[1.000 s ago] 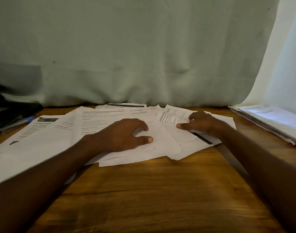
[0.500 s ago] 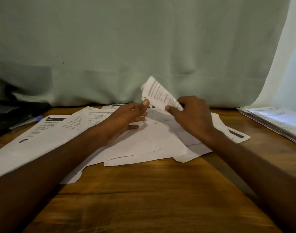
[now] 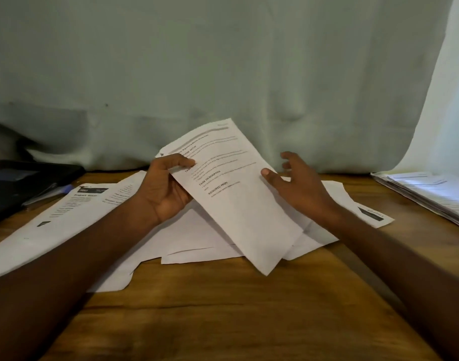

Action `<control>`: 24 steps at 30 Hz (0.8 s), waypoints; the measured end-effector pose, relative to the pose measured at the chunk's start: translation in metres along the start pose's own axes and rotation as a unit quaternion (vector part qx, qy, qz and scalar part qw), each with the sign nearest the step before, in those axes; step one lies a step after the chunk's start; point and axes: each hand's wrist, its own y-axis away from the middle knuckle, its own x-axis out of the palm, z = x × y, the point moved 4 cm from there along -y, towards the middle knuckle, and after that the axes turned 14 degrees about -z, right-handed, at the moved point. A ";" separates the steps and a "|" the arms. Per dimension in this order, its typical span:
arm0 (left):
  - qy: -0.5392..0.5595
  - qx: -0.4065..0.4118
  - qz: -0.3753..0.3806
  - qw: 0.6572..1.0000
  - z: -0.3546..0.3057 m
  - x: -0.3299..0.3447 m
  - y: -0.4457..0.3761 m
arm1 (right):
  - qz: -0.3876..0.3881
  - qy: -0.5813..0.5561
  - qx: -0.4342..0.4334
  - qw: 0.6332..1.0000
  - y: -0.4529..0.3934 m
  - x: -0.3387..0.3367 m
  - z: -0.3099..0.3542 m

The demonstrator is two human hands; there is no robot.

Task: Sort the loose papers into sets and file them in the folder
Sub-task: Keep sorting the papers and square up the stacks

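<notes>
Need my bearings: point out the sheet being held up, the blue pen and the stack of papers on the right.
held sheet [image 3: 239, 204], head view, blank middle of the page.
blue pen [image 3: 64, 189], head view, its blue end.
right stack of papers [image 3: 431, 188], head view, top sheet.

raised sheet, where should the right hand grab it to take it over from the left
Pinch the free right edge of the raised sheet, coming from the right. The left hand grips its left edge and the sheet tilts up off the pile. The right hand is already beside that edge.

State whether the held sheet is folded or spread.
Spread: the held sheet shows its full printed face uncreased, left hand gripping its edge.
</notes>
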 end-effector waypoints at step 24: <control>-0.669 0.293 -0.280 0.623 -0.011 -0.037 -0.021 | 0.110 0.196 0.006 0.975 -0.032 -0.026 -0.082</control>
